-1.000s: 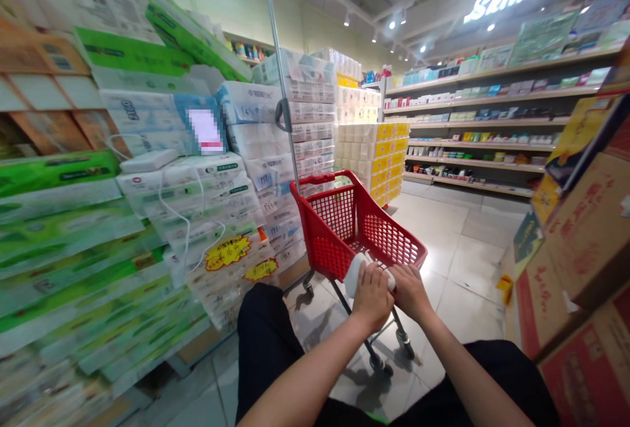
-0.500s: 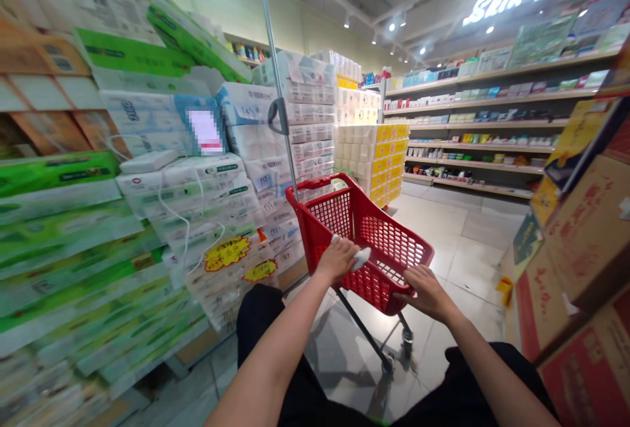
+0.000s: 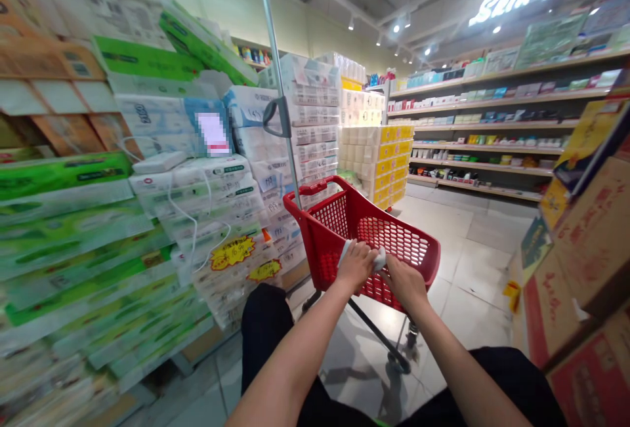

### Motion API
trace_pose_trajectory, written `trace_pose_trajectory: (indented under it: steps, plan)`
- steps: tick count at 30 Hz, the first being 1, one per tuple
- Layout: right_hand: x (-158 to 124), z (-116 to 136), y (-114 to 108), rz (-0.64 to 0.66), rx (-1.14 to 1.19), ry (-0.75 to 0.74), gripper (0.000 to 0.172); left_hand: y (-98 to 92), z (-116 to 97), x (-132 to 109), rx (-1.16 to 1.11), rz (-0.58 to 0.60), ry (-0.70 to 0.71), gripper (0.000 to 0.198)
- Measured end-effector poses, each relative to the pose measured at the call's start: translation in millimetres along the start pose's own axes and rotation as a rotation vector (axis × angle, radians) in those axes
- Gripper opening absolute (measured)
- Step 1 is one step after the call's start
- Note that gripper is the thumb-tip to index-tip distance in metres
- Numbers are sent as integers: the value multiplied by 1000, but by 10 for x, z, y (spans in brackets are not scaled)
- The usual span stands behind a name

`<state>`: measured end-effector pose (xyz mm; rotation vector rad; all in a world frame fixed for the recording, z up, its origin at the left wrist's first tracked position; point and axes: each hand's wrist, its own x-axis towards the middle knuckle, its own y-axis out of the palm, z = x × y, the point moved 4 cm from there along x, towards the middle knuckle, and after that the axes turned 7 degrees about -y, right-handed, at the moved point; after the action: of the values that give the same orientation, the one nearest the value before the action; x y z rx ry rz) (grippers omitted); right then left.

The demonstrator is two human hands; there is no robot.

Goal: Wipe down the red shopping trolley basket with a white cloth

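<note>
A red plastic shopping cart (image 3: pixel 322 223) stands in front of me, its basket turned at an angle. My left hand (image 3: pixel 357 263) presses a white cloth (image 3: pixel 379 259) against the near rim of the basket, fingers closed over it. Close on its right is my right hand (image 3: pixel 406 281), thumb and fingers closing at the cloth's right end by the rim. How firmly they pinch it is partly hidden. A metal pole (image 3: pixel 277 53) with a grey loop holder rises from the cart's left corner.
Stacked tissue packs (image 3: pixel 191 184) line the left side, with a phone (image 3: pixel 213 133) and a white cable (image 3: pixel 194 230) on them. Cardboard boxes (image 3: pixel 590 250) stand at right. Farther off are yellow-and-white packs (image 3: pixel 388 164) and product shelves (image 3: pixel 492 128). The floor is pale tile (image 3: pixel 457 269).
My right hand has left the cart's right corner and moved left to the cloth. My left hand has slid slightly right with the cloth. The cart has turned a little.
</note>
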<state>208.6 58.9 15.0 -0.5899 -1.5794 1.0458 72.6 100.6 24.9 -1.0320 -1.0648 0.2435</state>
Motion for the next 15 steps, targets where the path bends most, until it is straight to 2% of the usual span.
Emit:
trace_pose_trajectory:
  steps: [4, 11, 13, 15]
  plan:
    - [-89, -144, 3, -56, -47, -29, 20, -49, 227, 5, 5, 27, 43, 31]
    - [-122, -458, -10, -82, -45, -44, 21, -354, 966, 90, 117, 32, -85, 31]
    - [-140, -551, -29, -80, -36, -46, 23, -448, 1057, 116, 145, 28, -100, 30]
    - [-166, -643, -58, -68, -29, -35, 24, -495, 1048, 143, 167, 15, -117, 30]
